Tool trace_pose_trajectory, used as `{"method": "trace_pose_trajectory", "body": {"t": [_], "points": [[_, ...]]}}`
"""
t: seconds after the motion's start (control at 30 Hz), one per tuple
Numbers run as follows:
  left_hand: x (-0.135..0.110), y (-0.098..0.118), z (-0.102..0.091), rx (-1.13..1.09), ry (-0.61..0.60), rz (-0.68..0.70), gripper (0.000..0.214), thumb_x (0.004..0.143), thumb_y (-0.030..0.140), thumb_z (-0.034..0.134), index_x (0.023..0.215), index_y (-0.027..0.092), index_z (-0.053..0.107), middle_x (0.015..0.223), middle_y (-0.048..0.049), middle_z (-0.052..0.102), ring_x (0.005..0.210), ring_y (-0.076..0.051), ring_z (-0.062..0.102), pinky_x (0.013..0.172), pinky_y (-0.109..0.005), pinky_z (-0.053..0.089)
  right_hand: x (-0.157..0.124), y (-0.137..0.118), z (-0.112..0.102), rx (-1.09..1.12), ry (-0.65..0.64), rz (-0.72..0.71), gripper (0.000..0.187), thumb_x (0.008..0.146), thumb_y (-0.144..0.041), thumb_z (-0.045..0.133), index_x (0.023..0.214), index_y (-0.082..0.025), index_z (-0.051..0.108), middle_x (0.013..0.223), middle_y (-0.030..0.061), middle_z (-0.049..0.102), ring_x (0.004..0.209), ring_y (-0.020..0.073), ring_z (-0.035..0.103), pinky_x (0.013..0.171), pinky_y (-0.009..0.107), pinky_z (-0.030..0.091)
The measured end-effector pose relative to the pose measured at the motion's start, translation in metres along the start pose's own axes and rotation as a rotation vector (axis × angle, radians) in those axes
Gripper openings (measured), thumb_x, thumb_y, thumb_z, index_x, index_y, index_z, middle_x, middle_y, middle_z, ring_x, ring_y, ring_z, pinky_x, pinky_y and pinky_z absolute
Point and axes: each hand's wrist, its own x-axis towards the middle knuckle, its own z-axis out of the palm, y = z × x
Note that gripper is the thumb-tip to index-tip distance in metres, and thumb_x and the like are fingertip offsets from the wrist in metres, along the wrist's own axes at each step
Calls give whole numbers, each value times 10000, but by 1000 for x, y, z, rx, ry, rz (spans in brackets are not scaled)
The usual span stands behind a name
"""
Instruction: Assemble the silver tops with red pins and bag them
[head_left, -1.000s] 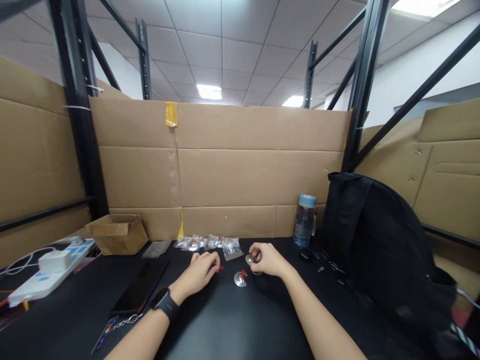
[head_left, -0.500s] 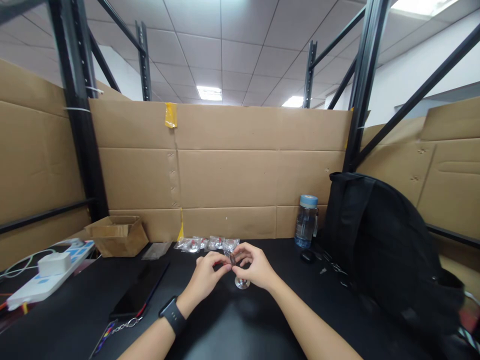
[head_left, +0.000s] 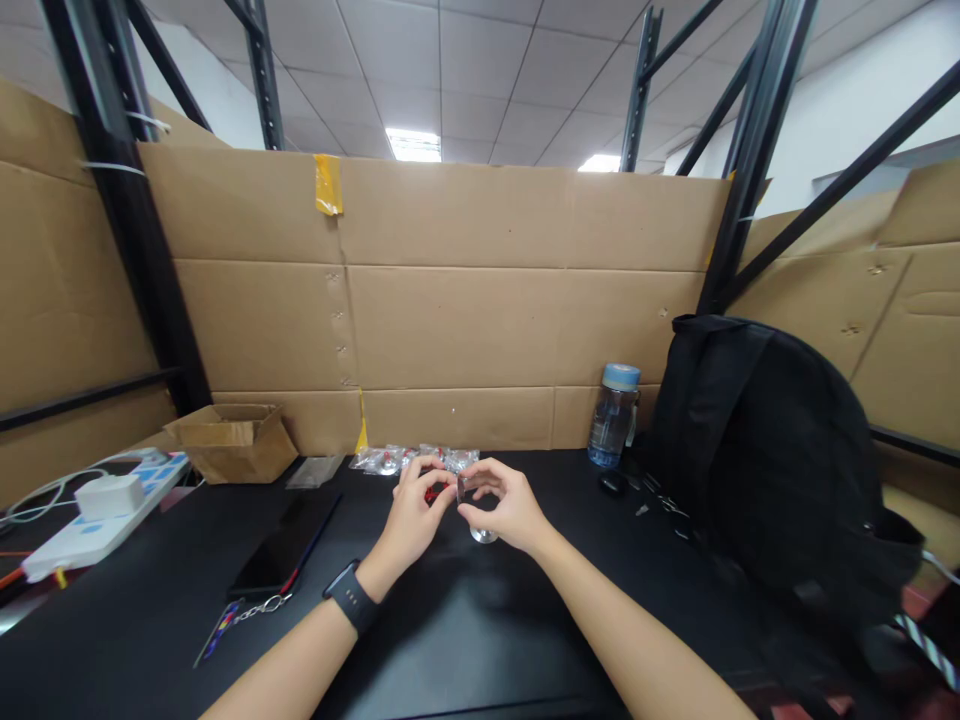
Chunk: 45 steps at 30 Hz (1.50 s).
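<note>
Over the black table (head_left: pixel 465 640) my two hands meet above its middle. My left hand (head_left: pixel 414 515), with a black watch on the wrist, pinches a small red part (head_left: pixel 431 493). Facing it, my right hand (head_left: pixel 504 505) pinches a small shiny metal piece (head_left: pixel 463 487) between thumb and forefinger. The red part and the metal piece are close together, nearly touching. A round silver metal disc (head_left: pixel 484 535) lies on the table just below my right hand, partly hidden by it.
Several clear bags of small parts (head_left: pixel 409 458) lie behind the hands by the cardboard wall. A phone (head_left: pixel 281 548) with keys sits left, an open carton (head_left: pixel 232 440) and power strip (head_left: pixel 90 520) further left. A water bottle (head_left: pixel 613 415) and black backpack (head_left: pixel 780 480) stand right.
My hands were apart on the table, then rose and came together; the right hand brought the metal piece to the left hand's red part. The camera tilted slightly.
</note>
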Motion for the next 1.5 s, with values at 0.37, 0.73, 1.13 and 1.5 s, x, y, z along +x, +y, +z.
{"method": "trace_pose_trajectory", "body": {"t": [0.37,0.73,1.13,1.5], "points": [[1,5,-1,-78,4,-4,120,911,303,623,893,226,712,1108,-61,570,1091,-226,570,1015,-379,441,1,0,2,44,9,-25,337,718,-217,781,1028,-209,647,1116,73,721,999,215,706,787,307,577],[0,6,-2,10,34,72,105,923,279,613,922,234,709,1104,-66,568,1098,-230,557,996,-402,447,3,4,2,110,17,53,355,671,-278,859,968,-201,680,1121,79,724,968,226,715,791,325,579],[-1,7,-4,89,16,99,134,923,328,636,890,246,738,1104,-64,555,1107,-238,543,1002,-417,431,6,15,-5,-64,-20,59,155,827,-330,721,818,-176,728,1113,89,669,887,179,676,672,263,544],[-4,8,-4,125,-195,56,265,937,432,587,1167,313,644,1296,-56,565,1249,-282,475,1046,-479,372,4,3,-17,-476,-142,-74,92,754,-107,700,743,-197,684,1142,55,637,1074,214,603,971,361,461]]}}
